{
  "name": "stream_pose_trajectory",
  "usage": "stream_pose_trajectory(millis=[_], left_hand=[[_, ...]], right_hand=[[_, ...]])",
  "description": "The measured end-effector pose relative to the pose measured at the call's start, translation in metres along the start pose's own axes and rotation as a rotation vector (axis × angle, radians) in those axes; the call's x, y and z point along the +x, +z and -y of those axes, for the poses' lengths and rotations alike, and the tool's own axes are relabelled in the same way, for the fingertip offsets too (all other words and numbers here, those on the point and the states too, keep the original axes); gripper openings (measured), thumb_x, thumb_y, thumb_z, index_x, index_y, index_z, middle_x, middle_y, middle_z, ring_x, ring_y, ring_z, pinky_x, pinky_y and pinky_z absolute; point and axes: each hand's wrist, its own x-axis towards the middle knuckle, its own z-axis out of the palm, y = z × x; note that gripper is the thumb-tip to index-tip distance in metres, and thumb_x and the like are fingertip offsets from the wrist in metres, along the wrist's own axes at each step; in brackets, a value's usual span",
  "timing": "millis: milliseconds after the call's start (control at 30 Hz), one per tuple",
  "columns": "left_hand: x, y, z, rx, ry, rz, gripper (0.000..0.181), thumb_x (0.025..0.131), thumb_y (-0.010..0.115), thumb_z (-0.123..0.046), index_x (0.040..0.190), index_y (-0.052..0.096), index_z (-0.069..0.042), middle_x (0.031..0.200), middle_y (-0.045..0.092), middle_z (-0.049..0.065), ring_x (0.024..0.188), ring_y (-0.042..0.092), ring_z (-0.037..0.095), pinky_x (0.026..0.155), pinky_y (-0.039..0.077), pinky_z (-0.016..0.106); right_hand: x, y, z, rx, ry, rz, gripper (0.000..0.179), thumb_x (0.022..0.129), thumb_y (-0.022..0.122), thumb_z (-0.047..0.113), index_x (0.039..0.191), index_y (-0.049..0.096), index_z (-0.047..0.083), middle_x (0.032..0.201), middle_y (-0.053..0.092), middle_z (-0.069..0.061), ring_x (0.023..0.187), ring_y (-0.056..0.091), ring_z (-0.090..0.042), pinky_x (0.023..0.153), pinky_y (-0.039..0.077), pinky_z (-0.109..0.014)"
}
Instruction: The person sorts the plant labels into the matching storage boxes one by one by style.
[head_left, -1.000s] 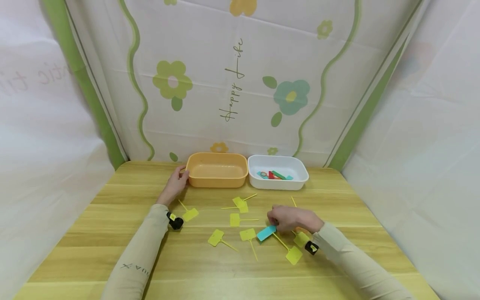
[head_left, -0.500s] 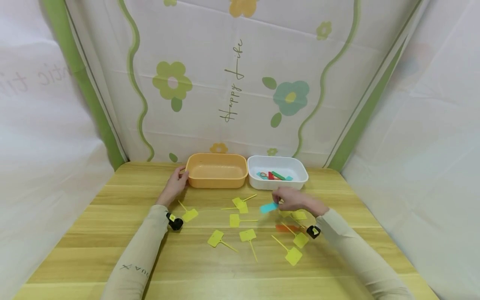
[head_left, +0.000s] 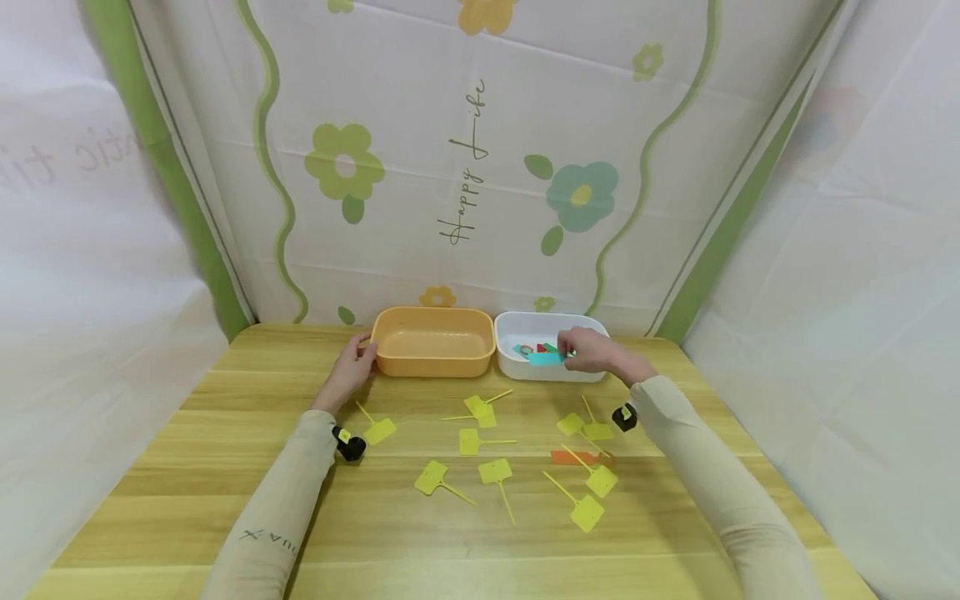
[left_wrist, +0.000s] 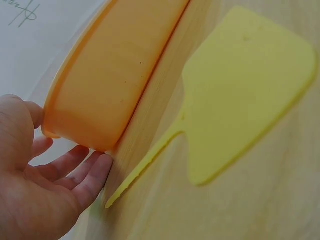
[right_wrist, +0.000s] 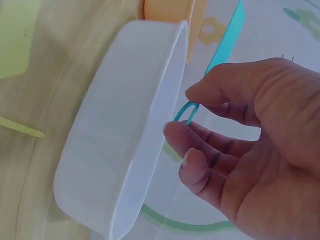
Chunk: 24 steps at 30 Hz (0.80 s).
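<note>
While the white tub (right_wrist: 110,115) holds pieces (head_left: 542,347), right fingers (right_wrist: 186,139) pinch a turquoise tag (right_wrist: 226,42), parted left fingers (left_wrist: 92,182) touching the orange tub (left_wrist: 102,75)

On the table (head_left: 375,550), the left bin (head_left: 435,367) stands just beside the right bin (head_left: 517,368), tags (head_left: 587,512) lying before both.

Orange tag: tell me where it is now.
In the head view, the orange tag lies on the table, right of centre, nearer the camera than the white bin; the stem of a yellow tag crosses it.
</note>
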Motion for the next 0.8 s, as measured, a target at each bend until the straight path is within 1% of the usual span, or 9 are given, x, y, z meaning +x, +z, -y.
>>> stream_pose_trajectory(millis=[167,333,433,533,667,800], left_hand=[[0.000,0.000,0.000,-0.001,0.002,-0.001,0.057,0.108,0.030,-0.036,0.156,0.018,-0.010,0.144,0.041,0.027,0.132,0.046,0.039,0.104,0.047,0.050],[-0.001,0.000,-0.001,0.000,-0.006,-0.002,0.056,0.108,0.031,-0.036,0.156,0.019,-0.011,0.143,0.042,0.026,0.132,0.046,0.038,0.104,0.047,0.050],[-0.001,0.000,-0.001,-0.003,-0.008,-0.007,0.054,0.108,0.032,-0.035,0.156,0.020,-0.012,0.143,0.042,0.025,0.132,0.046,0.038,0.104,0.047,0.051],[-0.001,0.000,-0.001,0.003,-0.006,-0.006,0.054,0.108,0.031,-0.034,0.156,0.019,-0.012,0.144,0.041,0.026,0.133,0.045,0.038,0.104,0.047,0.051],[-0.001,0.000,-0.001,0.009,-0.013,-0.004,0.054,0.108,0.032,-0.034,0.156,0.019,-0.012,0.142,0.042,0.025,0.130,0.047,0.038,0.103,0.048,0.049],[-0.001,0.000,-0.002,0.007,-0.017,-0.005,0.055,0.108,0.032,-0.034,0.156,0.018,-0.012,0.139,0.043,0.025,0.128,0.049,0.037,0.101,0.049,0.048]], right_hand=[[0.012,-0.001,-0.009,-0.003,0.000,-0.039,0.009,0.079,0.063,0.004,0.087,0.060,0.004,0.078,0.058,-0.007,0.072,0.048,-0.019,0.069,0.045,-0.036],[0.021,0.001,-0.015,-0.001,0.050,-0.033,0.010,0.079,0.060,0.003,0.088,0.060,0.004,0.078,0.056,-0.007,0.072,0.046,-0.019,0.069,0.042,-0.034],[0.025,0.002,-0.017,0.004,0.078,-0.032,0.010,0.079,0.058,0.002,0.088,0.059,0.005,0.082,0.058,-0.009,0.073,0.046,-0.021,0.069,0.042,-0.035],[0.029,0.001,-0.019,0.031,0.117,-0.015,0.011,0.079,0.058,0.002,0.089,0.060,0.005,0.087,0.062,-0.011,0.074,0.048,-0.021,0.067,0.043,-0.034],[0.032,-0.001,-0.023,0.112,0.185,0.026,0.012,0.082,0.057,0.002,0.094,0.059,0.003,0.090,0.062,-0.013,0.067,0.050,-0.019,0.058,0.043,-0.030],[0.035,-0.001,-0.032,0.169,0.234,0.040,0.014,0.084,0.055,0.001,0.097,0.058,0.002,0.090,0.060,-0.012,0.060,0.049,-0.017,0.051,0.042,-0.027]])
